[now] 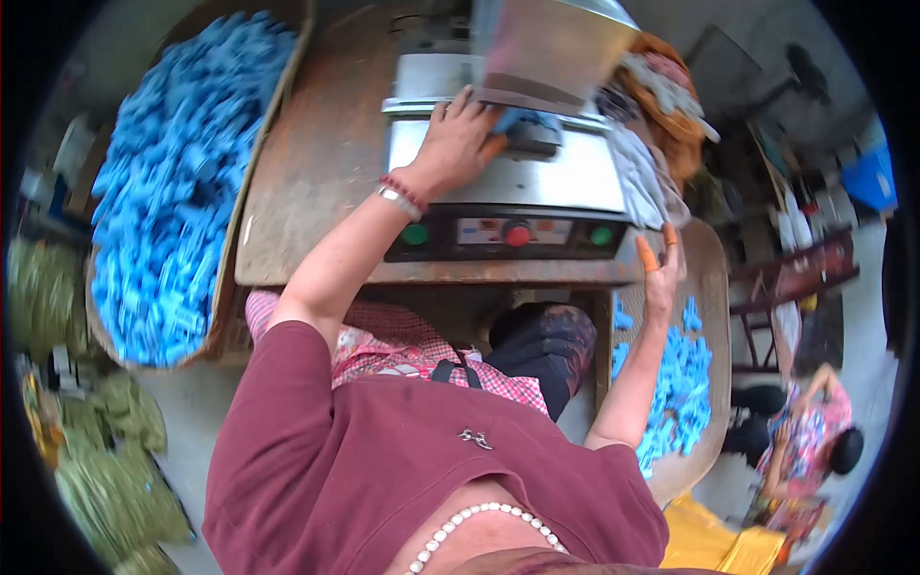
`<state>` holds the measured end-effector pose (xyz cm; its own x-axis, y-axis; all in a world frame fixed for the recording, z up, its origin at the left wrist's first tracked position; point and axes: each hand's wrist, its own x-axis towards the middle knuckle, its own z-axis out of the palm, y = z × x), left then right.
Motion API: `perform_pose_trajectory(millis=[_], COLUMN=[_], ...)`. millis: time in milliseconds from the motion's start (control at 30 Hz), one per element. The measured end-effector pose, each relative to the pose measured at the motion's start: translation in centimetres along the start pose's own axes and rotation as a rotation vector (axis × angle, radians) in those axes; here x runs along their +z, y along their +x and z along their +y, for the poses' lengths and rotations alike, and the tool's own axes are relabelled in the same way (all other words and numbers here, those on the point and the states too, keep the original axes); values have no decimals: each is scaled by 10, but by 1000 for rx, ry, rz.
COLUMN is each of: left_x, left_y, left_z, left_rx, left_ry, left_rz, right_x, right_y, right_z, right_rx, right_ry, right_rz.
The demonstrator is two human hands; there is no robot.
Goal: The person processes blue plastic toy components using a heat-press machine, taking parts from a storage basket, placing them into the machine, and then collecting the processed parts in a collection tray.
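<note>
My left hand lies over the metal bed of a tabletop machine, its fingers spread. Orange covers sit on its thumb and one finger, whose tips are beside a small blue piece on a dark block. Whether they touch the piece is hard to tell. A clear, box-like cover, blurred, hangs just above that block and hides part of it. Off the table's right front corner is my right hand, open, nothing seen in it, two orange-covered fingers pointing up. Under my right forearm is a basket holding blue plastic pieces.
A long basket heaped with blue pieces stands left of the wooden table. Buttons line the machine's front panel. Cloths lie to its right. Green sacks are at lower left; another person sits at far right.
</note>
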<state>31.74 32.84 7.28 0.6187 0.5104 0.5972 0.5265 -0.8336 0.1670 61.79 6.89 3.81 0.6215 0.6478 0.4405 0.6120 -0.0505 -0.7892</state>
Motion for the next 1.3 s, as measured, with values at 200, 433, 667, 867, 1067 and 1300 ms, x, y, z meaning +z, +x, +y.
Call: perform_pose_trajectory(millis=[200,433,667,867,1067,1300], left_x=[-50,-109,-121,-167,-64,-70], left_y=[-115,-148,-257,-168,-68,-95], left_z=[-41,-193,-432,-274,-120,-23], left_rx=[82,-348,-919,-900,-1010,-101], left_ry=[-204,-301,656,-73,-1465,-122], left_rz=[-194,365,291,510,48,259], right_x=[47,32,40,83,159,195], right_y=[3,-10,-13,27,81,108], right_z=[29,50,27,-50,-58,-63], right_rx=[258,345,260,-100,64,-516], right_ry=[-3,73,178,-254,116,12], right_rz=[-376,-229,-128,3,-252,-61])
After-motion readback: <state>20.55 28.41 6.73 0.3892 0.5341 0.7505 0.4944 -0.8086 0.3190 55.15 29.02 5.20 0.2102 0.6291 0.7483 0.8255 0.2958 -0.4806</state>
